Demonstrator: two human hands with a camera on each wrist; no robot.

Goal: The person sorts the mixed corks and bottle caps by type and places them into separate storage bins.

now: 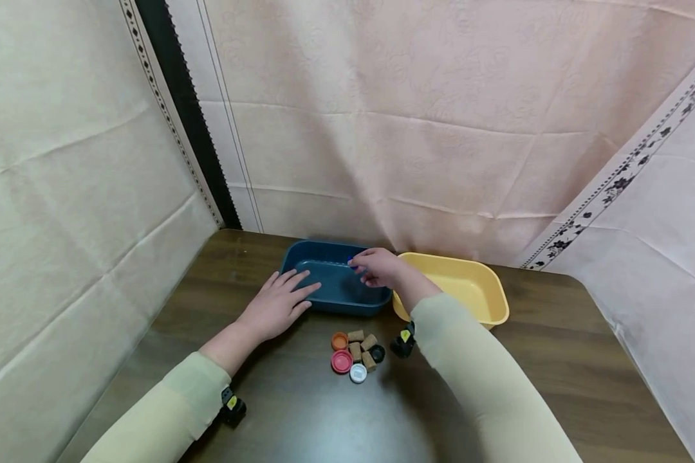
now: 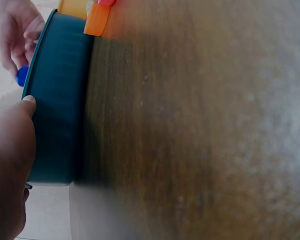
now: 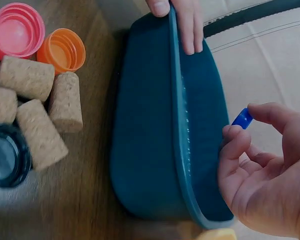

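Observation:
My right hand [image 1: 378, 267] pinches a small blue bottle cap [image 3: 242, 119] between thumb and fingertip, above the dark blue tray [image 1: 333, 306]. My left hand [image 1: 275, 305] rests on the tray's near left rim with its fingers straight and spread; in the right wrist view, its thumb [image 3: 160, 8] lies outside the wall and the fingers reach inside. On the table in front of the tray sits a cluster of several corks [image 3: 40, 134] with an orange cap [image 3: 62, 50], a pink cap [image 3: 18, 31], a black cap [image 3: 8, 155] and a white cap [image 1: 358, 373].
A yellow tray [image 1: 492, 292] stands right of the blue one, partly behind my right forearm. The wooden table [image 1: 324, 424] meets cloth hangings [image 1: 440, 128] at the back and sides. Each wrist wears a small black camera [image 1: 403, 341].

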